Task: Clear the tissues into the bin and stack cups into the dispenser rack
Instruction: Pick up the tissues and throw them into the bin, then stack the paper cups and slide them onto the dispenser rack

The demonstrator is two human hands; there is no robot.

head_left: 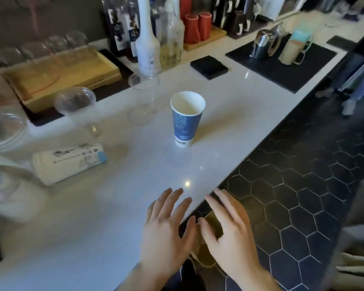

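Observation:
A blue paper cup [187, 119] stands upright in the middle of the white counter [229, 114]. A white printed paper cup [68, 163] lies on its side at the left. Clear plastic cups stand behind them, one [143, 97] near the blue cup and one [75, 101] further left. My left hand [168, 229] hovers over the counter's near edge, fingers spread and holding nothing. Beside it, my right hand [227, 232] is spread over the edge above the floor, holding nothing. No tissues, bin or dispenser rack are in view.
Wooden trays [72, 74] and clear glasses sit at the back left. Bottles [147, 47], red cups [197, 27], a black coaster stack [208, 67] and a black mat [282, 66] with a steel jug line the back. More blurred clear cups [4, 131] crowd the left edge. Dark hexagon floor tiles [303, 185] lie to the right.

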